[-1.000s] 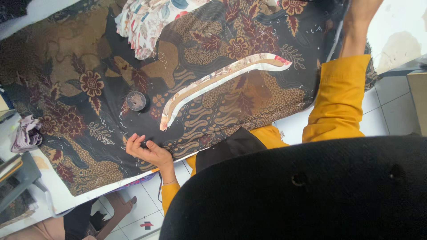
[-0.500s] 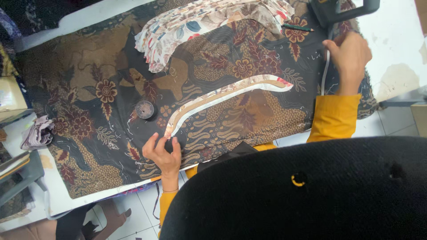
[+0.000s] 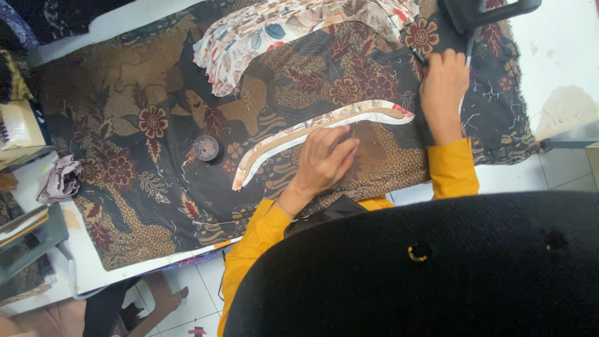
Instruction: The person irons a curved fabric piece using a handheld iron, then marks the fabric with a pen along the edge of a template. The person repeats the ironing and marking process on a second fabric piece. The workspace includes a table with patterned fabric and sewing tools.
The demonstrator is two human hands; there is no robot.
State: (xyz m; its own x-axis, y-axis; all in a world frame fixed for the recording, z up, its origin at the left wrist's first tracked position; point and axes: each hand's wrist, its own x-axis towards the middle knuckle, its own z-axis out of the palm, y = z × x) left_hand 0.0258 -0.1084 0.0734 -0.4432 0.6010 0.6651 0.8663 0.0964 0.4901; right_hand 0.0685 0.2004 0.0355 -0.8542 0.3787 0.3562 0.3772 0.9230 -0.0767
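Note:
A dark batik cloth [image 3: 125, 125] with brown flowers covers the table. On it lies a long curved pale fabric strip [image 3: 274, 146]. My left hand [image 3: 324, 161] lies flat on the middle of this strip, fingers stretched out and holding nothing. My right hand [image 3: 443, 81] sits beyond the strip's right end, curled around a thin dark pen-like tool [image 3: 417, 55] whose tip sticks out to the left. Both arms wear yellow sleeves [image 3: 452, 171].
A stack of light floral cut pieces [image 3: 299, 28] lies at the far side. A small round tin [image 3: 206, 148] stands left of the strip. A crumpled cloth [image 3: 59, 181] sits at the left; a black object [image 3: 486, 9] at the top right. White table [image 3: 561, 56].
My left hand has moved from the near edge of the cloth up and right onto the middle of the strip. My right hand has stayed at the strip's far right end.

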